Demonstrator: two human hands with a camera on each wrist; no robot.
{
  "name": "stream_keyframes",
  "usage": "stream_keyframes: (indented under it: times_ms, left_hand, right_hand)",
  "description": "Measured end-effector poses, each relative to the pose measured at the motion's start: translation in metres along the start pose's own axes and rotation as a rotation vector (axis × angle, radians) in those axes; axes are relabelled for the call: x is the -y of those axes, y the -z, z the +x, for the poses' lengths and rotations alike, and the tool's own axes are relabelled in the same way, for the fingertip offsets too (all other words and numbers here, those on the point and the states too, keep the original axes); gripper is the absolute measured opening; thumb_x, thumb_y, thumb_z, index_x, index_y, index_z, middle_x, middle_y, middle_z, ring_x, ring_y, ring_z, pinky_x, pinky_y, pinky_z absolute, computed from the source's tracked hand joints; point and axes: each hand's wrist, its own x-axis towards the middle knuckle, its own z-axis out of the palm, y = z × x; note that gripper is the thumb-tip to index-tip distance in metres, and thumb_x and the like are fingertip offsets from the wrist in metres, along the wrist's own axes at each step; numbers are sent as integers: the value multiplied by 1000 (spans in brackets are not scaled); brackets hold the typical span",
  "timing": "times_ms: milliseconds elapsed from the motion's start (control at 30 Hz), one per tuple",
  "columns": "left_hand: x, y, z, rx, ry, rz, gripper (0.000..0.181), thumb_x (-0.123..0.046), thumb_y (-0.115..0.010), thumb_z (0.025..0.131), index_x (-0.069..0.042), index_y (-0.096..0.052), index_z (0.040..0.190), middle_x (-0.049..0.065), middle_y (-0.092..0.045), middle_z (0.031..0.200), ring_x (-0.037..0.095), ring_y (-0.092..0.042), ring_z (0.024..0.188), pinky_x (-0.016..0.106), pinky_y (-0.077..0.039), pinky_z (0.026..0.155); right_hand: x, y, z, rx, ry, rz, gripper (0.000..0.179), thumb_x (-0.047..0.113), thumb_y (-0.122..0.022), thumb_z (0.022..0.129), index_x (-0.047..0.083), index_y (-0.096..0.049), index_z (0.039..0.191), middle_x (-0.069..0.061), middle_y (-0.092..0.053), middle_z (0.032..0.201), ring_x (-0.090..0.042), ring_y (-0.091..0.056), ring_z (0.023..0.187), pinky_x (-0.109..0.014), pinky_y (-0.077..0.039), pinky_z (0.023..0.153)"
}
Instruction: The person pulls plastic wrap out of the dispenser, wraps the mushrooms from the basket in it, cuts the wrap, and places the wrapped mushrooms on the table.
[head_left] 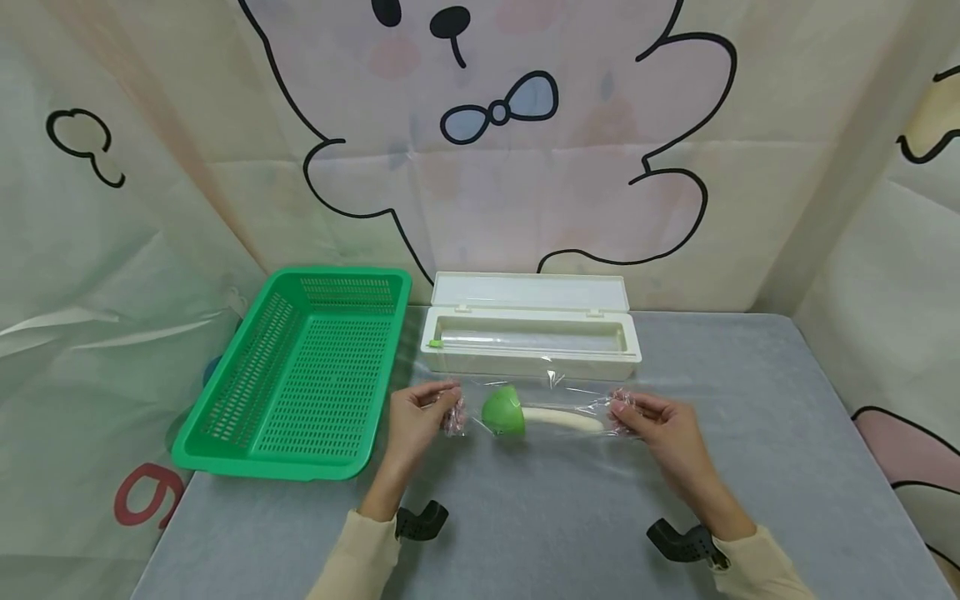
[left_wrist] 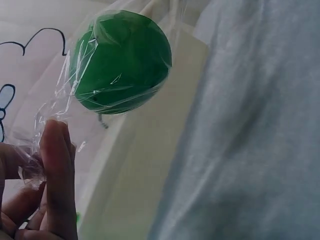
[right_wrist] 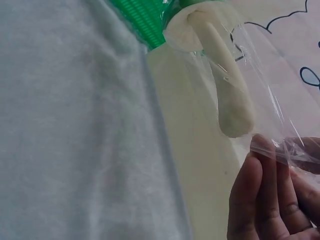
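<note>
A toy-like mushroom with a green cap (head_left: 503,411) and a pale stem (head_left: 562,418) lies wrapped in clear cling film (left_wrist: 82,55), held above the grey table. My left hand (head_left: 422,417) pinches the bunched film beyond the cap. At the stem end, my right hand (head_left: 663,433) pinches the other gathered end of film. In the left wrist view the round cap (left_wrist: 122,62) shows through the wrap, beyond the fingers (left_wrist: 57,165). The right wrist view has the curved stem (right_wrist: 227,85) under film, just above the fingertips (right_wrist: 261,150). Both hands touch only film.
Behind the hands stands a white cling film dispenser (head_left: 525,364) with its lid (head_left: 528,292) raised and a green slider (head_left: 435,343) at its left. A green plastic basket (head_left: 386,375) sits on the left of the grey table (head_left: 555,533). Printed cloth hangs behind.
</note>
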Motion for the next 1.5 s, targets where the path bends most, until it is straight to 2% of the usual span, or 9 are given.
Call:
stream_keyframes:
  times_ms: [167, 400, 633, 867, 1033, 1167, 1333, 1433, 1500]
  left_hand:
    - [17, 2, -5, -6, 94, 40, 18, 0, -73, 90, 12, -74, 103, 17, -75, 85, 4, -56, 53, 19, -44, 47]
    - [39, 3, -8, 19, 183, 104, 15, 1, -70, 91, 12, -74, 99, 9, -71, 71, 6, -55, 52, 20, -44, 47]
    - [50, 4, -9, 86, 240, 73, 14, 1, -68, 91, 14, -72, 98, 9, -70, 72, 10, -61, 54, 21, -49, 49]
    - [49, 1, -5, 68, 251, 38, 17, 1, -67, 93, 12, -72, 105, 12, -72, 79, 9, -62, 57, 21, -49, 51]
    - [46, 0, -5, 73, 256, 0, 22, -2, -63, 98, 11, -70, 114, 13, -71, 87, 7, -58, 60, 20, -47, 52]
    - [42, 1, -5, 93, 275, -34, 26, -7, -61, 102, 12, -67, 119, 14, -71, 97, 7, -58, 68, 21, -47, 57]
    - [42, 4, -4, 144, 300, -66, 32, -15, -63, 102, 11, -67, 120, 10, -71, 100, 9, -66, 79, 23, -55, 70]
    - [44, 6, -4, 209, 279, -55, 39, -14, -74, 95, 10, -65, 124, 12, -69, 108, 13, -67, 88, 26, -56, 79]
    - [45, 8, -4, 245, 260, -32, 47, -11, -82, 87, 8, -63, 127, 14, -68, 111, 14, -67, 92, 26, -54, 80]
  right_hand:
    - [-15, -1, -3, 12, -73, -77, 43, 3, -70, 96, -21, -56, 128, -5, -77, 89, -9, -73, 80, -23, -59, 68]
    - [-39, -1, -5, 49, -160, -136, 39, 1, -69, 96, -21, -56, 126, -12, -76, 90, -7, -70, 75, -23, -58, 63]
    - [-48, -4, -6, 65, -221, -170, 37, 1, -68, 96, -20, -58, 123, -17, -74, 96, -5, -66, 71, -22, -55, 61]
    - [-47, -5, -5, 120, -190, -161, 36, 2, -62, 100, -19, -56, 129, -26, -69, 115, -9, -70, 82, -26, -59, 71]
    - [-48, -5, -4, 138, -178, -145, 35, 2, -57, 103, -20, -55, 130, -28, -68, 118, -8, -70, 87, -25, -59, 74]
    - [-48, -5, -4, 152, -170, -166, 38, 11, -61, 103, -16, -58, 129, -26, -68, 119, -8, -69, 90, -27, -59, 75]
    - [-47, -3, -5, 229, -122, -218, 48, 11, -76, 92, -11, -59, 132, -27, -65, 125, -8, -69, 91, -26, -58, 74]
    - [-49, -2, -5, 290, -67, -223, 60, 5, -84, 83, -11, -57, 133, -30, -62, 128, -12, -69, 95, -25, -58, 76]
    - [-52, -2, -5, 313, -24, -243, 65, 3, -87, 78, -11, -56, 133, -30, -61, 128, -14, -69, 97, -26, -58, 76]
